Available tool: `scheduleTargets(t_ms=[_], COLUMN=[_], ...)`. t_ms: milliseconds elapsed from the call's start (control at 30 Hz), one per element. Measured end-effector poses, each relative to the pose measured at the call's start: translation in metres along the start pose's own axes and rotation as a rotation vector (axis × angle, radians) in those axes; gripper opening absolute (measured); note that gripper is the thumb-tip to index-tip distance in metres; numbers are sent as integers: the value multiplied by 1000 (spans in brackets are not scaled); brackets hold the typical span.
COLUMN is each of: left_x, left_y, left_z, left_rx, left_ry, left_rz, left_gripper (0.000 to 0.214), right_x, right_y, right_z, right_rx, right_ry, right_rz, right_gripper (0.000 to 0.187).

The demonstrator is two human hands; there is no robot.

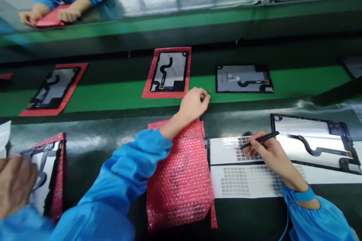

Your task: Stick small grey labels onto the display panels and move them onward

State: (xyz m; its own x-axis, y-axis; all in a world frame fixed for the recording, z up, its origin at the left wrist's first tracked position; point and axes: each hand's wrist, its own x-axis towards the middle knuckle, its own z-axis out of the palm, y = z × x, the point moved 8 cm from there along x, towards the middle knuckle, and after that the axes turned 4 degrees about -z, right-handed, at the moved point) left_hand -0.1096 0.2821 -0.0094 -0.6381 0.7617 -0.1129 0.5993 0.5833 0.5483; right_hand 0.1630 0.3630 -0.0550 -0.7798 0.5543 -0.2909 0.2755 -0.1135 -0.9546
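Note:
My left hand (194,104) reaches forward over a pink bubble-wrap bag (181,180) to the near edge of the green belt (118,98). Its fingers are curled, thumb against forefinger, and what they pinch, if anything, does not show. It hovers just below a dark panel on a red sheet (169,71). My right hand (267,153) grips black tweezers (261,140), whose tip rests on a white sheet of small grey stickers (240,175). Beside that hand, to the right, lies a panel with a black flex cable (316,141).
A bare dark panel (244,79) and another panel on a red sheet (53,88) ride the belt. At bottom left another person's hand (14,184) holds a panel in red wrap (49,165). Across the belt, a person in blue sleeves handles a red bag (51,18).

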Motion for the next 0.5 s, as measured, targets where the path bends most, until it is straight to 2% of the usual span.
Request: scheduleTargets(t_ms=[100, 200, 333, 500], left_x=[70, 105, 115, 102], left_y=[-23, -25, -13, -4], left_z=[-20, -18, -5, -5], left_rx=[11, -19, -94, -333], left_ry=[40, -34, -93, -99], left_rz=[-223, -338, -401, -403], left_gripper=[31, 40, 38, 36], right_x=[2, 5, 8, 7], right_y=[3, 8, 10, 6], right_z=[3, 5, 9, 7], right_rx=[50, 77, 84, 94], right_ry=[-11, -26, -62, -34], right_rz=[5, 3, -14, -67], right_gripper=[59, 61, 61, 59])
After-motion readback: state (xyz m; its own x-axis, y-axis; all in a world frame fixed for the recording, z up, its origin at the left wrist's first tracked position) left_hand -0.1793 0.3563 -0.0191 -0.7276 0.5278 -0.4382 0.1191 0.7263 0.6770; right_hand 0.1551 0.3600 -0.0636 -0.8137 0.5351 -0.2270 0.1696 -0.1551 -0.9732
